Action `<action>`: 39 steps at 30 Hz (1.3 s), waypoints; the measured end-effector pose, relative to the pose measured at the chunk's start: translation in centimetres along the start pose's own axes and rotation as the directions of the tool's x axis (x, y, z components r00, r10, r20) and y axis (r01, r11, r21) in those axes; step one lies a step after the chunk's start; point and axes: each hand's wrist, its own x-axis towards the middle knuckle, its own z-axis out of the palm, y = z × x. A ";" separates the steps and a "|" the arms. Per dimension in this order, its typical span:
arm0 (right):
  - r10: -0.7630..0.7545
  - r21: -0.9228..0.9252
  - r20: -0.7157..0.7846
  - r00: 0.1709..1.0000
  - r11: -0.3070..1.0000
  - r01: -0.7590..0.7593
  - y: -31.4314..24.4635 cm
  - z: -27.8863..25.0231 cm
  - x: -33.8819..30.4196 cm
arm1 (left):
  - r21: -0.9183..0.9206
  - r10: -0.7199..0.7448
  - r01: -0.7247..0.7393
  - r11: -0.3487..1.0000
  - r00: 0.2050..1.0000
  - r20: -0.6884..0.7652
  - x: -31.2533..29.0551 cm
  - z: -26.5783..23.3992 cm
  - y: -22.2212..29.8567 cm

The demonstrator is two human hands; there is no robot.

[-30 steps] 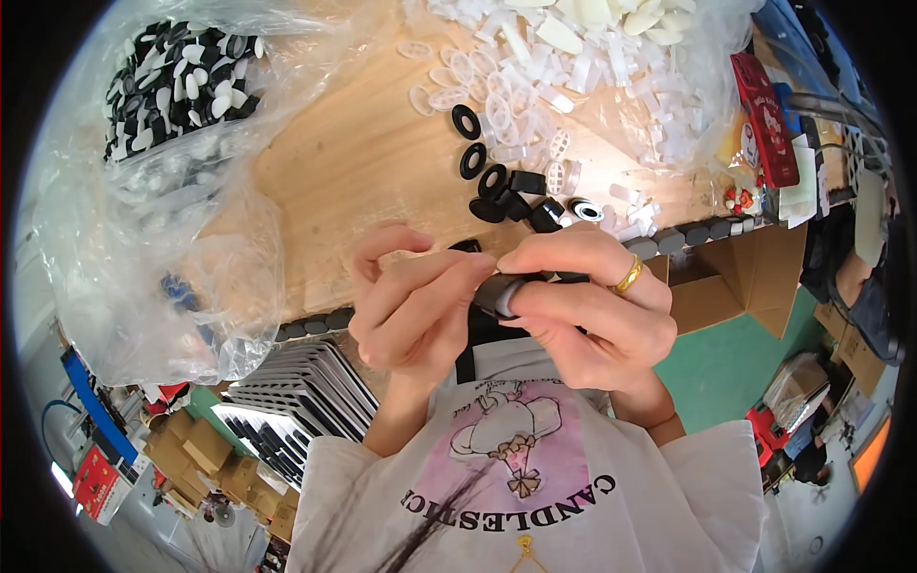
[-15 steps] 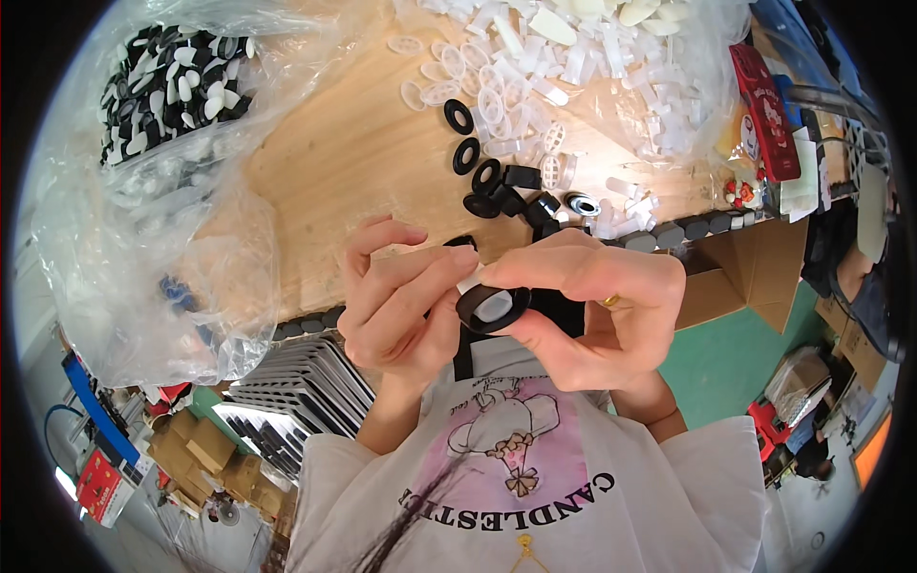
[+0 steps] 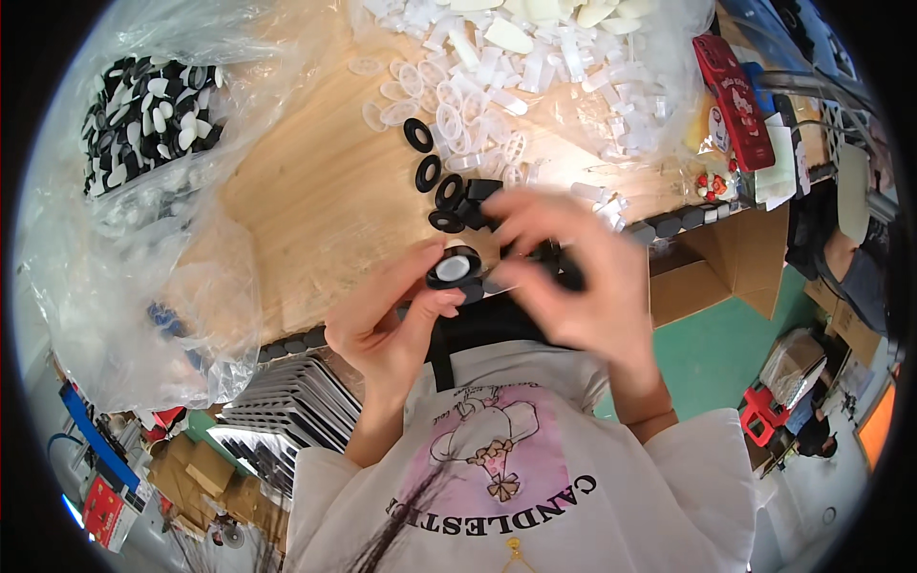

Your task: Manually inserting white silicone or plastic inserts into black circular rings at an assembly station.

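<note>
Between the thumb and fingers of my left hand (image 3: 382,320) is a round black cap (image 3: 454,267) with a whitish disc in its middle. It is held at the table's near edge, the disc facing up. My right hand (image 3: 587,282) is apart from it on the right, over a cluster of black parts. Motion smears its fingers, so I cannot tell whether they grip anything. Beyond the hands, several black rings (image 3: 428,173) lie in a loose line. A black block-like piece (image 3: 482,189) sits beside them, partly covered by my right fingers.
Clear plastic ovals (image 3: 449,95) and a heap of translucent pieces (image 3: 573,62) spread across the far table. At left, a plastic bag (image 3: 205,277) lies by many black and white pieces (image 3: 153,119). A red phone case (image 3: 734,105) lies far right, above an open cardboard box (image 3: 712,258).
My hands have come apart. The black cap stays in my left hand, now turned with its disc upward. My right hand has let go of it and moved rightward, toward the black parts.
</note>
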 end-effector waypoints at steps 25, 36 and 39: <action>-0.569 -0.209 0.220 0.792 0.766 0.608 -2.3 -2.7 0.2 | 0.382 0.404 -0.457 0.804 0.889 0.213 0.4 0.2 3.1; -0.526 -0.055 0.135 0.840 0.842 0.537 -0.5 -1.6 0.0 | 0.350 0.387 -0.443 0.826 0.896 0.220 -0.1 0.1 2.8; -0.516 -0.126 0.129 0.847 0.839 0.530 -0.9 -1.7 -0.3 | 0.326 0.389 -0.445 0.834 0.893 0.225 0.0 -0.1 2.9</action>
